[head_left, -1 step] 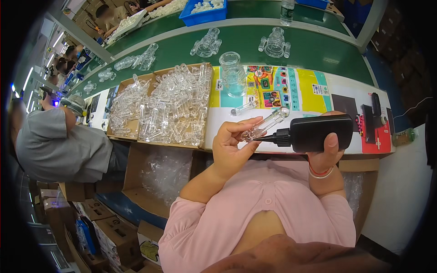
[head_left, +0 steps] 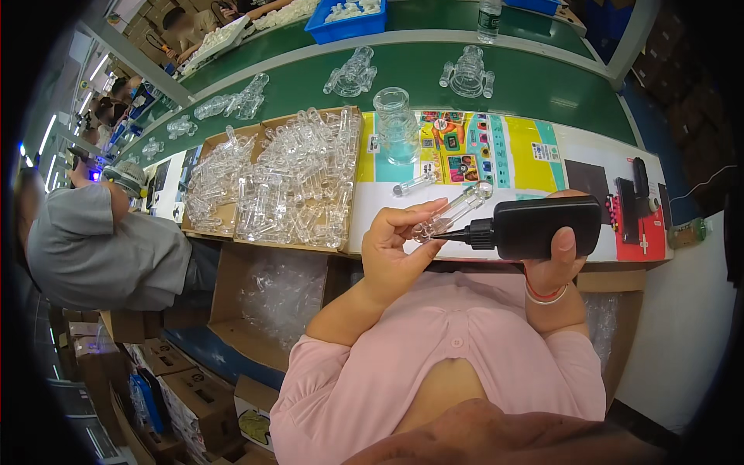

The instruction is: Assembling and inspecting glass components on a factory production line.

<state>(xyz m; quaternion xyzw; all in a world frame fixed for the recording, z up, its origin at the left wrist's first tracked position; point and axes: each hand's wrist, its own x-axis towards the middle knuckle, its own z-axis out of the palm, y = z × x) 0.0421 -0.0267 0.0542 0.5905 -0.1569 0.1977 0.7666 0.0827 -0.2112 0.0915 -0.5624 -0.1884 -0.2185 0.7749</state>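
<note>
My left hand (head_left: 397, 246) pinches a clear tube-shaped part (head_left: 463, 208) by its near end, so the rounded far end slants up to the right. In my right hand (head_left: 555, 267) lies a black squeeze bottle (head_left: 546, 226), gripped from below and pointing left. The bottle's thin dark nozzle tip meets the near end of the clear part, close to my left fingertips; whether liquid comes out is too small to see. A smaller clear tube (head_left: 415, 184) lies on the work surface just beyond. Behind it stands a clear ridged cylindrical vessel (head_left: 397, 132).
A cardboard tray (head_left: 358, 167) heaped with clear tube parts sits to the left. Several clear assembled pieces (head_left: 468, 74) stand on the green bench (head_left: 418, 66). Far back are a blue bin (head_left: 345, 29) and a water bottle (head_left: 488, 22). A co-worker in grey (head_left: 116, 240) sits at left.
</note>
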